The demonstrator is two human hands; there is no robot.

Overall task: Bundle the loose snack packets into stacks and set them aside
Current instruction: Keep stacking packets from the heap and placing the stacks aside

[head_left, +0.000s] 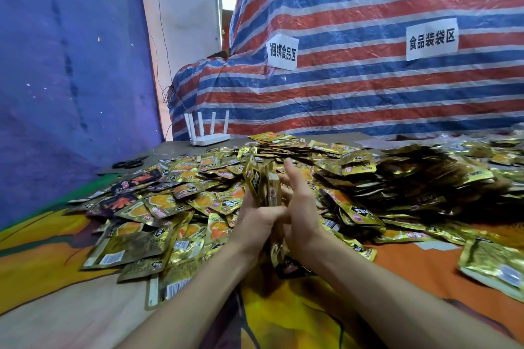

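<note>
Left hand [256, 221] seemingly grips stack [262, 183], right hand [300, 207] presses; pile [354, 167] beyond.

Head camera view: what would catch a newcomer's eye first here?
A glittering heap of gold snack packets sprawls across the middle. At its centre the left hand grips an upright stack, the right hand pressing against it. Behind hangs a red-white-blue striped tarpaulin bearing two white signs.

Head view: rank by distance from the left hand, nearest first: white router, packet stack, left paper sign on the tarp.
1. packet stack: gripped in the left hand, touching it.
2. router: far back, left of centre.
3. left paper sign: on the striped tarp behind, high up.
</note>
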